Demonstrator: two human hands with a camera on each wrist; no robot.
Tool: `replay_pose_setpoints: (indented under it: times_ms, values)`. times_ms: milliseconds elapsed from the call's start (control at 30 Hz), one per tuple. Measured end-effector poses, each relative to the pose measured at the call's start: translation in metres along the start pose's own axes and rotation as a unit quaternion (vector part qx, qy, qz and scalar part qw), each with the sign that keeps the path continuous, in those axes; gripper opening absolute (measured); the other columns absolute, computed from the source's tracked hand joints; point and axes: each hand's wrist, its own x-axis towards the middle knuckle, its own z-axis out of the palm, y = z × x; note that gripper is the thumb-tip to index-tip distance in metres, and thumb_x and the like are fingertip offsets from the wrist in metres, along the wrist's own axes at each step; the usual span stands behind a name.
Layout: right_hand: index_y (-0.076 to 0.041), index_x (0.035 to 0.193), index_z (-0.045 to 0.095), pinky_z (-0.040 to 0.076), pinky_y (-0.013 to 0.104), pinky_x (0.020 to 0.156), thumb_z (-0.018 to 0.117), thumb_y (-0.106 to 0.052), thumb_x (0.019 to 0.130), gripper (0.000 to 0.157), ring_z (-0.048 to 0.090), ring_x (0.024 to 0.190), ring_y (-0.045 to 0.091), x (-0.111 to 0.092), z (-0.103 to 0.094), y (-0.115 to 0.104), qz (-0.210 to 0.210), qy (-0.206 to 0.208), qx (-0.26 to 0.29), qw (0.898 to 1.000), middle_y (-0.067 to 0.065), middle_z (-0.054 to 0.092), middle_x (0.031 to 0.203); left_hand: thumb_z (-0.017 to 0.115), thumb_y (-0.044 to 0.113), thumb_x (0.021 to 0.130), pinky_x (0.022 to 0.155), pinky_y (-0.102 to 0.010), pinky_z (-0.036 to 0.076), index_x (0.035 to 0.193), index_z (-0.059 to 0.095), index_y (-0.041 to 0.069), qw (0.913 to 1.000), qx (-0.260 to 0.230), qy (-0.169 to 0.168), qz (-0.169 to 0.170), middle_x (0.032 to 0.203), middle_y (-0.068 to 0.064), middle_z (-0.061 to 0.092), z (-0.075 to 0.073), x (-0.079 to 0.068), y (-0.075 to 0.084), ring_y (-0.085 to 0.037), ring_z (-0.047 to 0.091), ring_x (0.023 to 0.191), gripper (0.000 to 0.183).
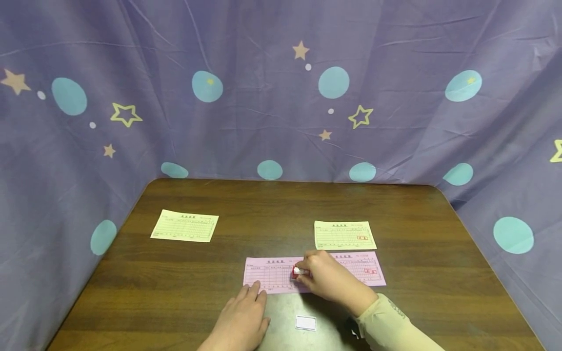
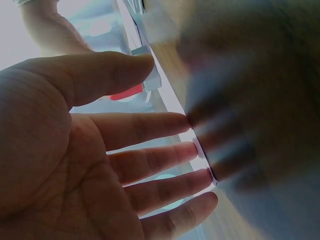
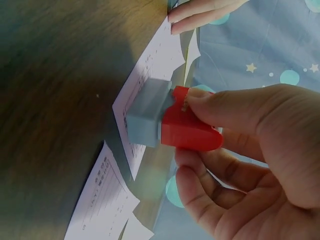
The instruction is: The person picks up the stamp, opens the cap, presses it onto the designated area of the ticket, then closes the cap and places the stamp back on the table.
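Observation:
My right hand (image 1: 329, 275) pinches a self-inking stamp (image 3: 187, 122) with a red top and a grey base, thumb on one side and fingers on the other. Its grey base is down at the right part of a pink receipt slip (image 1: 268, 275). Straight fingertips of my left hand (image 1: 243, 312) rest on that slip's lower left edge, holding nothing. Beside it on the right lies a second pink slip (image 1: 357, 265), partly covered by my right hand and bearing a red boxed mark (image 1: 371, 271).
A yellow slip (image 1: 344, 239) with a red boxed mark lies behind the pink ones. Another yellow slip (image 1: 184, 226) sits at the back left. In front is a small white rectangle (image 1: 306, 322) with a dark border. A patterned curtain (image 1: 263, 122) surrounds the wooden table (image 1: 131, 292).

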Motion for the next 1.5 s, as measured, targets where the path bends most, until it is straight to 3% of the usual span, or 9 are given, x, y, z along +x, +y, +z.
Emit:
replay_pose_setpoints:
  times_ms: [367,633,967,1167,1500]
  values:
    - [-0.006,0.089,0.076,0.045,0.014,0.059,0.081,-0.005,0.085,0.005,0.051,0.065,0.002,-0.003,-0.004,0.004,-0.044,0.005,-0.015,0.999,-0.003,0.059,0.079,0.077,0.026,0.088,0.098,-0.067,0.042,0.127,0.062,-0.012,1.0,-0.002,-0.006,-0.002,0.14,-0.032,0.052,-0.001,0.002,0.001,-0.054,0.049,0.126,0.057]
    - [-0.003,0.098,0.075,0.052,0.027,0.067,0.083,-0.007,0.084,0.017,0.055,0.073,0.008,-0.023,-0.022,0.014,-0.057,0.081,-0.02,0.995,-0.004,0.06,0.083,0.076,0.023,0.087,0.095,-0.067,0.045,0.124,0.064,-0.012,0.9999,0.011,0.004,0.007,0.137,-0.032,0.054,-0.005,0.006,-0.001,-0.053,0.051,0.124,0.052]
    - [-0.008,0.093,0.073,0.048,0.023,0.063,0.086,-0.006,0.079,0.019,0.052,0.071,0.005,-0.048,-0.043,0.023,-0.044,0.122,-0.023,0.991,-0.012,0.055,0.08,0.076,0.017,0.087,0.094,-0.066,0.046,0.12,0.065,-0.013,0.9996,0.014,0.02,0.015,0.134,-0.034,0.055,-0.014,0.017,-0.005,-0.054,0.052,0.122,0.046]
    - [-0.008,0.094,0.073,0.045,0.017,0.064,0.085,-0.004,0.078,0.02,0.053,0.071,0.005,-0.056,-0.049,0.025,-0.053,0.133,-0.023,0.989,-0.012,0.056,0.081,0.076,0.016,0.086,0.092,-0.063,0.049,0.118,0.066,-0.013,0.9981,0.049,0.028,0.027,0.131,-0.034,0.057,-0.016,0.028,-0.009,-0.052,0.056,0.119,0.044]
    - [-0.009,0.097,0.073,0.044,0.016,0.063,0.083,-0.002,0.078,0.023,0.052,0.069,0.005,-0.062,-0.058,0.025,-0.069,0.153,-0.019,0.986,-0.012,0.056,0.082,0.075,0.016,0.088,0.097,-0.063,0.045,0.125,0.063,-0.012,0.9982,0.059,-0.009,0.002,0.137,-0.033,0.054,-0.026,0.051,-0.014,-0.053,0.051,0.124,0.048]
